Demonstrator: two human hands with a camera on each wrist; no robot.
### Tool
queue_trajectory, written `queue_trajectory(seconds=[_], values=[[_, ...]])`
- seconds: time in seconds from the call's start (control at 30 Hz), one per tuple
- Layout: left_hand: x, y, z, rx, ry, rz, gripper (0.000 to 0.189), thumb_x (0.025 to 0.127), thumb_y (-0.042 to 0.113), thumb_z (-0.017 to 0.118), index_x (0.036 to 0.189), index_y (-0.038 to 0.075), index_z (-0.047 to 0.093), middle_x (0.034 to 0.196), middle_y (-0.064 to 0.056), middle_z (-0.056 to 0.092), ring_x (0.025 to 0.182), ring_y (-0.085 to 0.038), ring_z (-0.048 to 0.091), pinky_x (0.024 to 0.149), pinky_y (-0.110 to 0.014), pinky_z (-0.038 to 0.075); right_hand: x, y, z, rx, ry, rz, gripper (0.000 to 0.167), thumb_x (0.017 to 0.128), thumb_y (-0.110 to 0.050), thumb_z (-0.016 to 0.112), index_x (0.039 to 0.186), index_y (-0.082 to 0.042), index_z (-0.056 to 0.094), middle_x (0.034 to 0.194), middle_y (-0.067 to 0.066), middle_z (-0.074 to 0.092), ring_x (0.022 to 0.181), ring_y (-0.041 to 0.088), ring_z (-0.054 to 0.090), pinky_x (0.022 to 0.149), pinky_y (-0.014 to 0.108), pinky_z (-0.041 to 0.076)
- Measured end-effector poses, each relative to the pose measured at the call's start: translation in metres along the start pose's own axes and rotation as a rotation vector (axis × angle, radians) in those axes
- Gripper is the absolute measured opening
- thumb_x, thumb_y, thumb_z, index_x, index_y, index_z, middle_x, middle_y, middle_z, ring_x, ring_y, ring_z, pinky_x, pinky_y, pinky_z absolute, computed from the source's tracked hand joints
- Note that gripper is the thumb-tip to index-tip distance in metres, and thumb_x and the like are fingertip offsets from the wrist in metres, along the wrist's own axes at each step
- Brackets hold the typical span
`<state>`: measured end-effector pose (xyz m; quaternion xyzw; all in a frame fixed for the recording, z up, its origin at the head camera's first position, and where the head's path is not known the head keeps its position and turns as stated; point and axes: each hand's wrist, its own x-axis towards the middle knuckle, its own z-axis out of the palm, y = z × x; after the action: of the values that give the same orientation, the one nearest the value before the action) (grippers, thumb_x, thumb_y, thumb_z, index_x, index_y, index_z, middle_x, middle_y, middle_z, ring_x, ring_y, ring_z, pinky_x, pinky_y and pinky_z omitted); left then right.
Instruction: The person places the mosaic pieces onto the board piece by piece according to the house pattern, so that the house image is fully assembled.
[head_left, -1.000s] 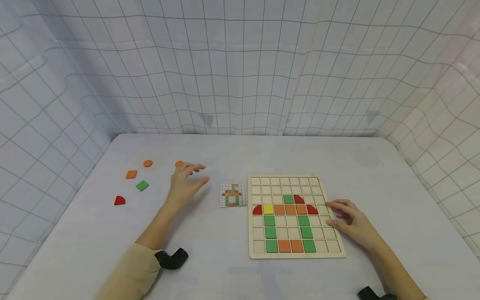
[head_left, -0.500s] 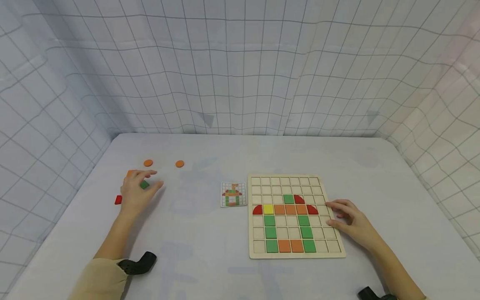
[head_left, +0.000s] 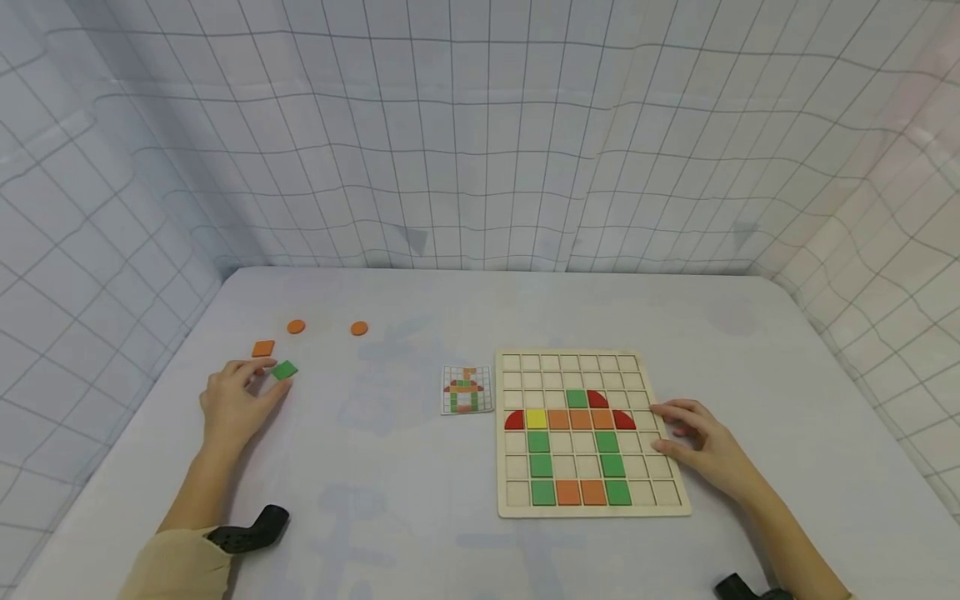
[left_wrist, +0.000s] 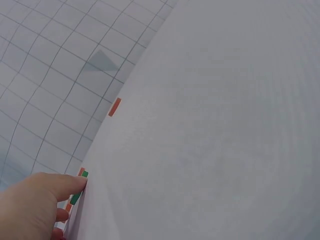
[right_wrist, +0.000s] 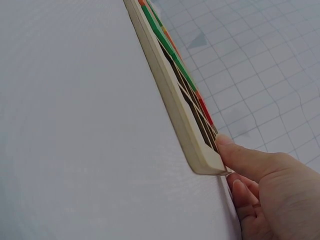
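Observation:
My left hand [head_left: 234, 404] is low over the table's left side, thumb and index finger apart near a green square tile [head_left: 284, 370]. An orange square tile [head_left: 263, 348] lies just beyond its fingertips. In the left wrist view, a sliver of red [left_wrist: 62, 238] shows by the lower fingers; the rest of that piece is hidden by the hand. My right hand [head_left: 701, 442] rests at the right edge of a wooden grid board [head_left: 667, 492], thumb and index fingertip touching it. Green, orange, red and yellow tiles fill some of the board's cells.
Two orange round tiles [head_left: 359, 328] lie toward the back left. A small pattern card [head_left: 467, 390] with a coloured grid picture lies against the board's left side. Behind the white table [head_left: 420, 517] hangs a checked curtain [head_left: 480, 167].
My left hand has moved left and slightly toward me, from beside the nearer orange round tile, past the square tiles, to over the red piece's spot. The right hand stays at the board's edge.

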<state>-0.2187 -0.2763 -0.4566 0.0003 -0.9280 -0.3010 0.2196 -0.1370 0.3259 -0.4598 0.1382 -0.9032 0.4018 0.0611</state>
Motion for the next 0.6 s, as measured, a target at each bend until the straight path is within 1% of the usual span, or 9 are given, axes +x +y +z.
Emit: queue_trajectory(seconds=[0.1,0.33,0.6], values=[[-0.0007,-0.0009,0.0001,-0.002,0.000,-0.001,0.033,0.076,0.014,0.073,0.104,0.001,0.062,0.095,-0.020,0.054,0.087,-0.039,0.041,0.077,-0.059,0.025,0.0001,0.0007,0.0004,-0.004,0.001,-0.001,0.046,0.079,-0.012,0.071,0.122,-0.004,0.057,0.118,0.005,0.047,0.092,-0.001,0.048,0.079,0.006,0.035],[-0.0006,-0.0026,0.0003,-0.002,-0.005,-0.028,0.030,0.079,0.017,0.071,0.103,-0.001,0.064,0.105,-0.024,0.051,0.094,-0.043,0.040,0.081,-0.061,0.023,0.0008,-0.0001,0.0005,-0.017,0.004,0.006,0.045,0.079,-0.013,0.072,0.121,-0.005,0.057,0.118,0.004,0.047,0.092,-0.002,0.047,0.079,0.006,0.035],[-0.0005,-0.0003,0.0002,0.004,-0.016,-0.050,0.030,0.082,0.018,0.068,0.103,-0.003,0.063,0.107,-0.026,0.050,0.097,-0.045,0.040,0.081,-0.061,0.023,0.0010,-0.0004,0.0003,-0.005,0.005,0.001,0.045,0.078,-0.011,0.072,0.120,-0.004,0.057,0.118,0.004,0.047,0.092,-0.001,0.048,0.078,0.006,0.035]])
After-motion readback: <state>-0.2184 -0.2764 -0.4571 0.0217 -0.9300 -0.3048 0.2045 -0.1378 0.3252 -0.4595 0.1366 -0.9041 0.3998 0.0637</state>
